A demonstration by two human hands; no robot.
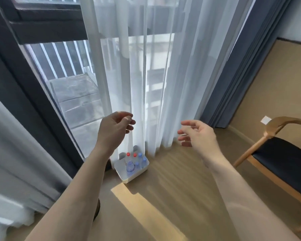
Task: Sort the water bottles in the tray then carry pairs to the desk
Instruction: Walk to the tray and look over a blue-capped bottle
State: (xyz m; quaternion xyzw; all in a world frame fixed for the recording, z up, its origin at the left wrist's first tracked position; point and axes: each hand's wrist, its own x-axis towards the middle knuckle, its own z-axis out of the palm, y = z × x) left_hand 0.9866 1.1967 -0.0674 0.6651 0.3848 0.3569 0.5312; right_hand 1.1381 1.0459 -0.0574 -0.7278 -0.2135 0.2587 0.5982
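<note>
Far left of the tray hangs one grey curtain [10, 153], with a dark window frame [24, 84] between it and the tray. Left hand [115, 126]: raised in the air above the tray and slightly to its left, well apart from it, fingers loosely curled, thumb near the fingertips, nothing held. One white tray [123, 177], rectangular with rounded corners, stands on the wood floor [172, 197], its far end against the hem of the sheer curtain [146, 84]. Inside it stand the water bottles [130, 166], clear plastic, upright, bunched toward the far and right side of the tray; the near left part of the tray interior is bare. Count: two red caps [128, 154] at the far left of the group, and four blue-capped bottles [144, 160] as best I can make out, since the picture is blurred there; six in all. A strip of sunlight [142, 206] lies on the floor just in front of the tray. Right hand [196, 134]: raised above and to the right of the tray, well apart from it, palm turned inward, fingers relaxed and slightly bent, nothing held. Further right of the tray hangs one blue-grey curtain [241, 75]. Far right of the tray stands one wooden chair [276, 162] with a dark seat.
</note>
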